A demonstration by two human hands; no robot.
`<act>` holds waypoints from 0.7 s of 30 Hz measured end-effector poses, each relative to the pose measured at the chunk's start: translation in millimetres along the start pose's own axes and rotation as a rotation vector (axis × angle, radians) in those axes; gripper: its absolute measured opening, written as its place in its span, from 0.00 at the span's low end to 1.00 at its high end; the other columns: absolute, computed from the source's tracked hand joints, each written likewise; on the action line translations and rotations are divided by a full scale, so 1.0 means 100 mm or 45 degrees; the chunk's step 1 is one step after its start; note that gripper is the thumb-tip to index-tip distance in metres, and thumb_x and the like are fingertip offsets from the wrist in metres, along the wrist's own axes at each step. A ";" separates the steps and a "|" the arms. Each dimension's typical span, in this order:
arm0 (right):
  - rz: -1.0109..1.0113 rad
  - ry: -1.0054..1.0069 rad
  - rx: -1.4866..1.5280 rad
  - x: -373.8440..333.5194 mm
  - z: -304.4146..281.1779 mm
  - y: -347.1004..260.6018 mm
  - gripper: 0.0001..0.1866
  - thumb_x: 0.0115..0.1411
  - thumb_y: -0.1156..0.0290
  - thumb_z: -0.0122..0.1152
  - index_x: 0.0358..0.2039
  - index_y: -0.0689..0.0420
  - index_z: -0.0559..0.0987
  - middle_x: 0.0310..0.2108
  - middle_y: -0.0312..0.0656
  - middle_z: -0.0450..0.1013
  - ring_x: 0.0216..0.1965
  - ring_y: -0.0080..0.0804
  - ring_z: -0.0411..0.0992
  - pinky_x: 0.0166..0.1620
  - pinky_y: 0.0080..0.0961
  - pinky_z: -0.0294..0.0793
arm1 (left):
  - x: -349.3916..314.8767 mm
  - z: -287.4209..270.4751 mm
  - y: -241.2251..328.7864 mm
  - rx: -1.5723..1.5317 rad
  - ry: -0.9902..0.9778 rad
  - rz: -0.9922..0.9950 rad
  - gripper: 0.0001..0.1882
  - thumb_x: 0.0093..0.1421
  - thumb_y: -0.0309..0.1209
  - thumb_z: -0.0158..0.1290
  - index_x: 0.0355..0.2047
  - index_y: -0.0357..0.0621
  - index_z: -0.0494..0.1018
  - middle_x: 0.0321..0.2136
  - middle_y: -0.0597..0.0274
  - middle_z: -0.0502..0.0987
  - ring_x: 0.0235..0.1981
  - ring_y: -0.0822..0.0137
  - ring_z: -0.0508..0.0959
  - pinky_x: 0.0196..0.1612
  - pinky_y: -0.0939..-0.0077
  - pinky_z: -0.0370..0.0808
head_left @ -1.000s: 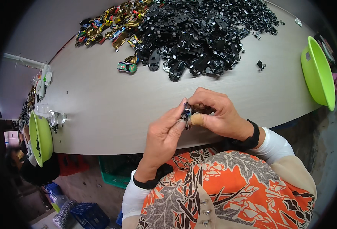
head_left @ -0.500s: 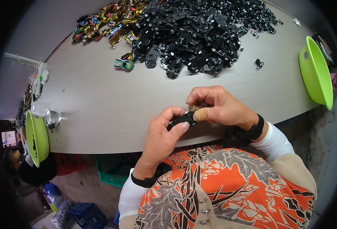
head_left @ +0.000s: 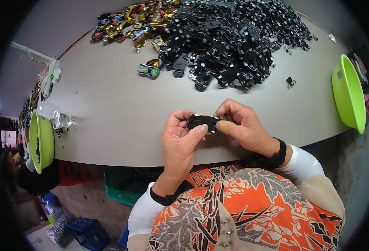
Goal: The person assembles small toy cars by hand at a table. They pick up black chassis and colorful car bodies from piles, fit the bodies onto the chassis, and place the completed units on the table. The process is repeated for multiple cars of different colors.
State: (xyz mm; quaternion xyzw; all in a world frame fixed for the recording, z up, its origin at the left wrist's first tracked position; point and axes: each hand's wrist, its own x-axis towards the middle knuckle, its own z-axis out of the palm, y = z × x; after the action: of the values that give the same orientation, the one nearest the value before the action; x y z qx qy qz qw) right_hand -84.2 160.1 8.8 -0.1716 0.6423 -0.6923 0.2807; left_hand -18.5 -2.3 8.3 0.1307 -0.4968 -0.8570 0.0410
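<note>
Above the near edge of the table, my left hand [head_left: 180, 136] grips a small toy car [head_left: 201, 123], its black underside and light wheels facing up. The thumb lies across the chassis and the fingers curl behind it. My right hand [head_left: 245, 127], with a tan bandage round the thumb, pinches at the car's right end by the wheels. Whether a small part sits between those fingertips is hidden. Beyond my hands a large heap of black toy car chassis [head_left: 222, 50] covers the far table. A green toy car [head_left: 148, 71] lies at the heap's left front.
Gold and coloured car bodies [head_left: 128, 23] pile up at the far left. A lime-green basin [head_left: 348, 94] stands at the right edge, another basin [head_left: 46, 144] at the left beside a clear plastic cup [head_left: 62, 120]. One loose black part [head_left: 290, 81] lies right of the heap. A green crate [head_left: 117, 194] sits below the table.
My left hand has turned the toy car so its flat black underside shows more fully. My right fingers have shifted slightly off its end. The whole view has moved a little.
</note>
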 end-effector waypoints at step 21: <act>-0.407 -0.318 -0.665 0.05 -0.03 -0.10 0.08 0.47 0.80 0.60 0.28 0.61 0.71 0.25 0.46 0.68 0.26 0.43 0.69 0.28 0.30 0.67 | -0.22 -0.12 0.01 0.702 -0.394 -0.122 0.07 0.57 0.23 0.52 0.37 0.36 0.71 0.19 0.71 0.70 0.20 0.82 0.68 0.24 0.86 0.66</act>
State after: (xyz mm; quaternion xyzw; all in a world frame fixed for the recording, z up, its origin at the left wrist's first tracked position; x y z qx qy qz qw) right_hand -91.2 159.5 17.7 -0.4199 0.7238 -0.5130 0.1915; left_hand 5.5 -9.0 7.6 0.0284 -0.7040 -0.7007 -0.1125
